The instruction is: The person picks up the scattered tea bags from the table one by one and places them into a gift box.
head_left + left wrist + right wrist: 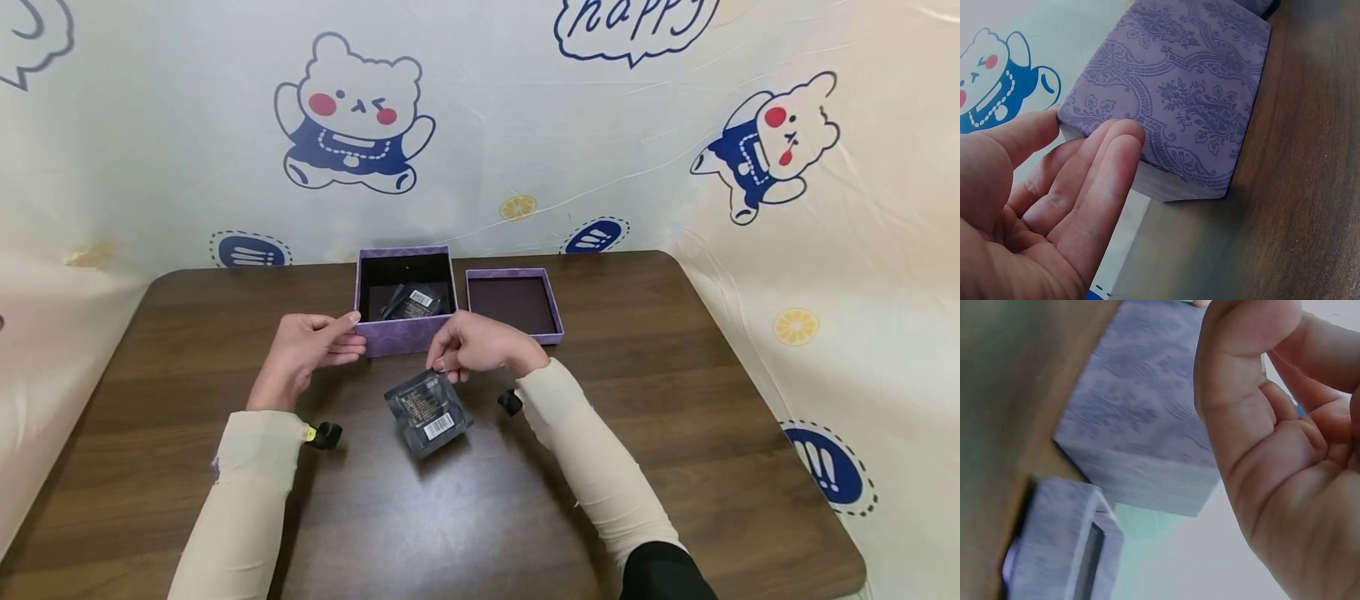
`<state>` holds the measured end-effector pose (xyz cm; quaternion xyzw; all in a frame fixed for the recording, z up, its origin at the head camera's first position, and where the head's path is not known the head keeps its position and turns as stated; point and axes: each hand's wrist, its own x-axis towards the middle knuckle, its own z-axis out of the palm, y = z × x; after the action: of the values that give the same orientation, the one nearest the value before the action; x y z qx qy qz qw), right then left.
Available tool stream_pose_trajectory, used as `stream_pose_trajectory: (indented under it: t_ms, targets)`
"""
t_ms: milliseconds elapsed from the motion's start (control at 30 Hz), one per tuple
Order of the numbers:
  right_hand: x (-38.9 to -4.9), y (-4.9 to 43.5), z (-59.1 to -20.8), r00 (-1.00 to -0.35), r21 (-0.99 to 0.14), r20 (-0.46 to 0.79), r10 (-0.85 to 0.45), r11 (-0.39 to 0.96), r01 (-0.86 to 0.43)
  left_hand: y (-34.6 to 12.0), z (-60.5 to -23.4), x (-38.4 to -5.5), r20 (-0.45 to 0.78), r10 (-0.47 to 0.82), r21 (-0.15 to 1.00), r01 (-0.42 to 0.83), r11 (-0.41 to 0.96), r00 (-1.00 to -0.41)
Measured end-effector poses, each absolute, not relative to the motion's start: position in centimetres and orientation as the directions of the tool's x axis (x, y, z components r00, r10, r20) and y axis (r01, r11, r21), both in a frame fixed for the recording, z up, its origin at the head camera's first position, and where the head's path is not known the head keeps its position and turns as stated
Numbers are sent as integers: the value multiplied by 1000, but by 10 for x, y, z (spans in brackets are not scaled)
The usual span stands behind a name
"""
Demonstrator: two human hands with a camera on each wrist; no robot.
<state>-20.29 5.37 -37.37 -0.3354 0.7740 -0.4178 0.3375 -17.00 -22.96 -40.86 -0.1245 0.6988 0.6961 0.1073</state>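
Note:
A purple patterned box (pixel 405 335) stands open at the back of the table, with dark sachets (pixel 415 302) lying inside. My left hand (pixel 303 354) holds its front left corner, thumb at the upper edge and fingers against the side. In the left wrist view the fingers (pixel 1119 156) overlap the box's patterned wall (pixel 1179 94). In front of the box my right hand (pixel 480 343) pinches the top edge of a black square sachet (pixel 429 412) with pale print and a white barcode label. The right wrist view shows the bent fingers but not the sachet.
A shallow purple lid (pixel 553 308) lies hollow side up, just right of the box. Both stand on a brown wooden table (pixel 675 417) with rounded corners. A pale curtain (pixel 480 125) printed with cartoon bears hangs behind and beside it.

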Motion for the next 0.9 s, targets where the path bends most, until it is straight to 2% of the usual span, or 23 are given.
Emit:
stream_pose_trajectory:
  t_ms: [167, 333, 600, 900]
  targets:
    - [-209, 55, -357, -597, -877, -210, -775, 419, -235, -230, -408, -169, -322, -26, 947, -322, -5, -946]
    - [-218, 54, -347, -681, -889, -175, -711, 412, -202, -229, -409, -169, -318, -43, 948, -318, 4, -947]
    - [-234, 51, -341, -764, -931, -174, -621, 356, -77, -229, -411, -169, -317, -52, 947, -319, 37, -947]
    - [-251, 47, -342, -893, -947, -213, -397, 310, 88, -229, -409, -168, -317, -25, 948, -316, -34, -948]
